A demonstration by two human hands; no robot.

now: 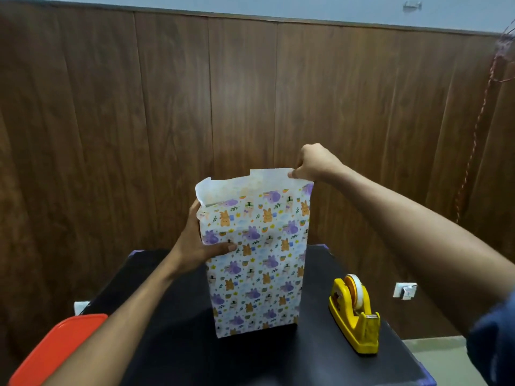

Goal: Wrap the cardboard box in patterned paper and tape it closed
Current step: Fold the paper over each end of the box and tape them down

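Left hand (pixel 195 246): grips the upright patterned paper (pixel 256 260)—probably box inside.
Right hand (pixel 315 164): pinches the paper's top corner.
Tape dispenser (pixel 355 313): below it.

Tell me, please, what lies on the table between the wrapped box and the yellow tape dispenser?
Nothing: the head view shows only bare black table between the wrapped box and the tape dispenser.

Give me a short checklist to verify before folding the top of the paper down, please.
1. Wrapped box stands upright on the black table: ok.
2. Left hand steadies its side: ok.
3. Right hand pinches the top paper flap: ok.
4. Top end still open: not ok.
5. Yellow tape dispenser stands near the right hand: ok.
6. Side seam taped: cannot tell.
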